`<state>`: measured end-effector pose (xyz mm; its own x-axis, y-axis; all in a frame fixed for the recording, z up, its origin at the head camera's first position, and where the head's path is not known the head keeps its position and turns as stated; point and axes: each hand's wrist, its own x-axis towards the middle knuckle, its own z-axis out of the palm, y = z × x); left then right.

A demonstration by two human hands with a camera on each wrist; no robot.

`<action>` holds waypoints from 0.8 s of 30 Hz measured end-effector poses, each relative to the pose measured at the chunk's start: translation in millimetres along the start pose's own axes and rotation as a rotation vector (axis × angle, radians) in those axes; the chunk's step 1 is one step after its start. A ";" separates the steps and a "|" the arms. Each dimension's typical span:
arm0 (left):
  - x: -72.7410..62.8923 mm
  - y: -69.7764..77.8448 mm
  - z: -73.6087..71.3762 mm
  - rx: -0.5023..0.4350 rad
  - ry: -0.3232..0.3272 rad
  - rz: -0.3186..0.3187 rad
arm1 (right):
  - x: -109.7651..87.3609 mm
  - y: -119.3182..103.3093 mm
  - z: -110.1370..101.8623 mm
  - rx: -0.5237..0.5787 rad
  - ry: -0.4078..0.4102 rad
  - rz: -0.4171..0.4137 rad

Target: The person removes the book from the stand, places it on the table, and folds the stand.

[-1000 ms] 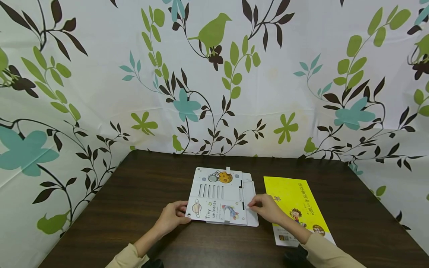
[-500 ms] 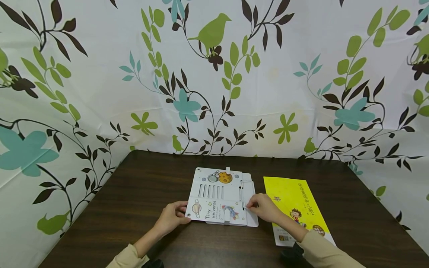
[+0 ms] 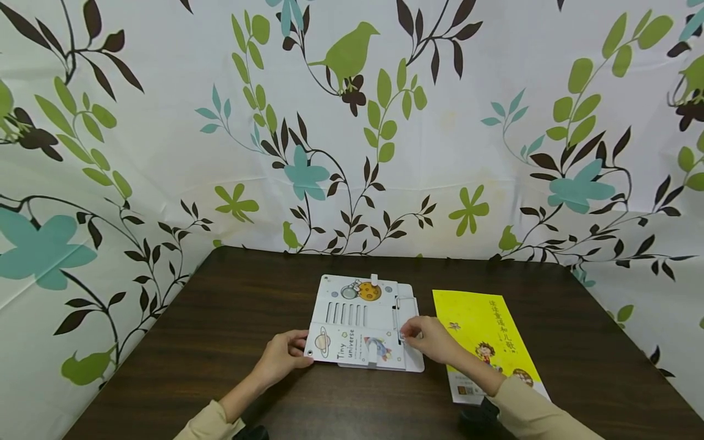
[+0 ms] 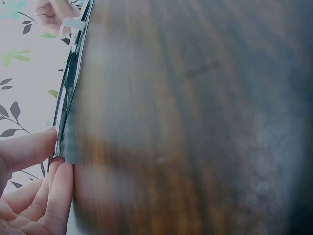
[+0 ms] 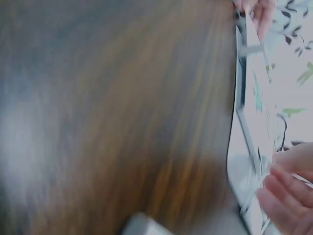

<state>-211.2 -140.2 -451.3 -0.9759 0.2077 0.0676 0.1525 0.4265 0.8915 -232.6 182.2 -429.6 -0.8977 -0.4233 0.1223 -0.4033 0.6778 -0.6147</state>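
Observation:
A white book stand [image 3: 348, 315] printed with planets and "Tiny universe" lies folded at the middle of the table. My left hand [image 3: 280, 360] grips its near left corner, thumb on one face and fingers beneath, as the left wrist view shows at the stand's edge [image 4: 73, 73]. On the stand's right side lies a thin wire bracket [image 3: 407, 297] over the white back plate. My right hand [image 3: 433, 340] pinches the near end of this bracket, its fingertips partly hiding it. In the right wrist view, curled fingers [image 5: 286, 196] meet the stand's side.
A yellow book [image 3: 473, 318] with a cartoon child on its cover lies right of the stand, partly under my right forearm. The dark wooden table [image 3: 247, 293] ends at a patterned cloth backdrop [image 3: 440, 134].
My right hand has shifted slightly left, and the wire bracket has come to lie further left along the stand's panel edge. My left hand and the yellow book stay put.

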 end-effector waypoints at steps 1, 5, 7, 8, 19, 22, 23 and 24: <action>-0.1 0.0 -0.3 0.001 0.000 0.002 | 0.1 -3.5 2.2 0.020 0.013 -0.008; -0.7 0.1 -0.8 0.008 -0.001 0.009 | -0.3 -18.6 13.4 0.099 -0.001 -0.072; -1.1 0.8 -0.9 0.006 0.000 0.007 | 0.4 -23.2 19.8 0.098 -0.036 -0.107; -1.3 1.2 -0.8 0.004 0.001 0.006 | 0.7 -24.8 22.8 0.086 -0.049 -0.119; -1.3 -0.6 -1.9 0.012 -0.011 0.022 | 8.8 -28.1 36.1 -0.059 -0.046 -0.180; 0.2 -1.8 -1.5 0.019 -0.017 0.025 | 9.6 -28.7 35.1 -0.071 -0.061 -0.187; 0.7 -1.8 -1.4 0.016 -0.016 0.024 | 9.8 -28.9 34.6 -0.075 -0.064 -0.189; 1.1 -1.3 -1.3 0.015 -0.016 0.023 | 9.8 -28.9 34.5 -0.080 -0.067 -0.188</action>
<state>-212.7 -141.7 -451.8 -0.9695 0.2313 0.0808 0.1773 0.4347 0.8830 -223.6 137.8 -437.5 -0.7926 -0.5840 0.1752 -0.5777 0.6276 -0.5219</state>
